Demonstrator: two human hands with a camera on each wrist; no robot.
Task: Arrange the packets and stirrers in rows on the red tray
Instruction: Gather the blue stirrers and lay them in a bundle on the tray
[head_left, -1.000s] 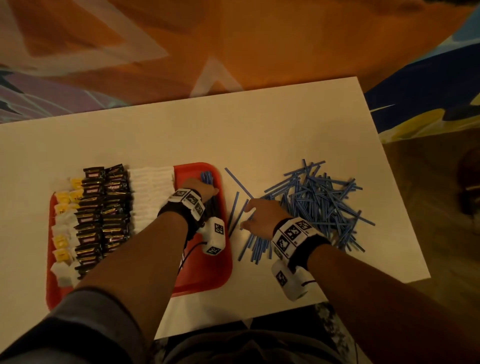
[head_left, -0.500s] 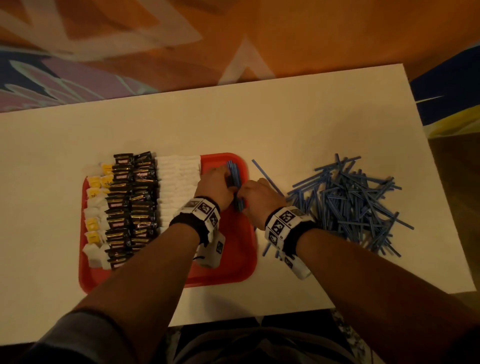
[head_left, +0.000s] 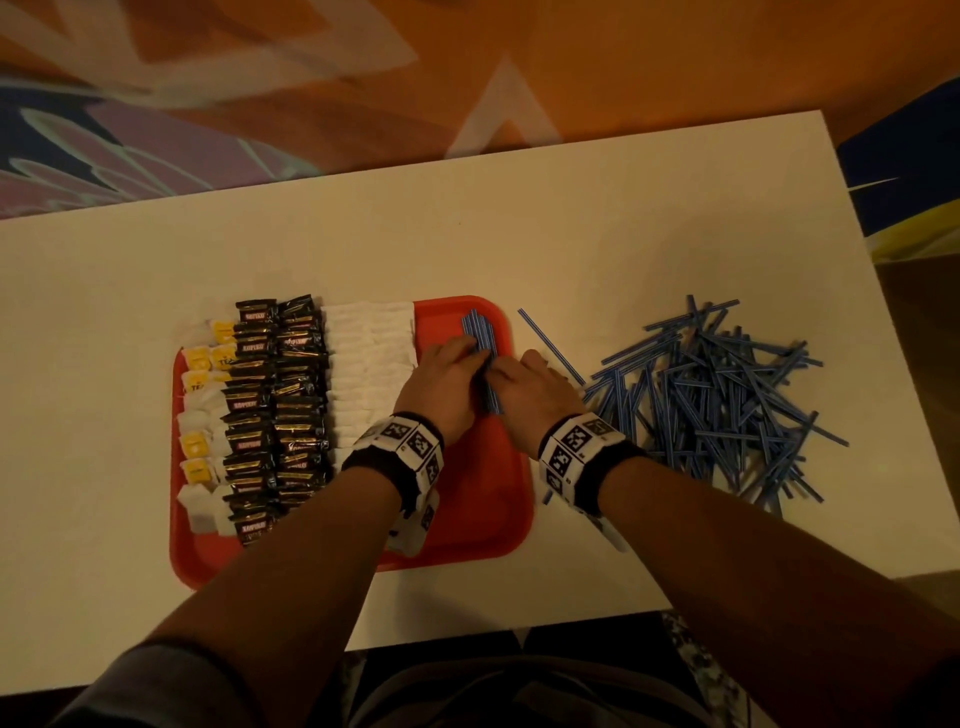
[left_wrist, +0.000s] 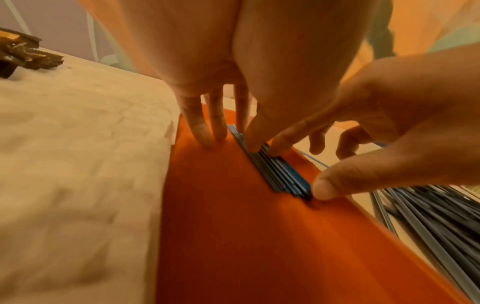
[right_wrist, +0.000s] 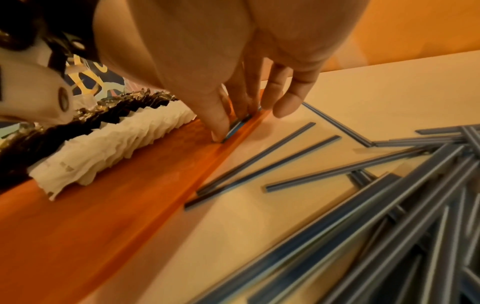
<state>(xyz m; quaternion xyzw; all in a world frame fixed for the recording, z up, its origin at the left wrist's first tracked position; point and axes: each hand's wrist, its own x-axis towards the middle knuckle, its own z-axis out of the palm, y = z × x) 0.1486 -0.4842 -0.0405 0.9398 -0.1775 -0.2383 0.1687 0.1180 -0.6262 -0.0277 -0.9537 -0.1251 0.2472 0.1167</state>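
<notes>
On red tray (head_left: 467, 525), stirrer bundle (head_left: 480, 332) lengthwise, pointing away.

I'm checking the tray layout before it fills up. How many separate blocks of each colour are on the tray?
Yellow-and-white packets: 1
Black packets: 1
White packets: 1
Blue stirrers: 1
Total: 4
</notes>
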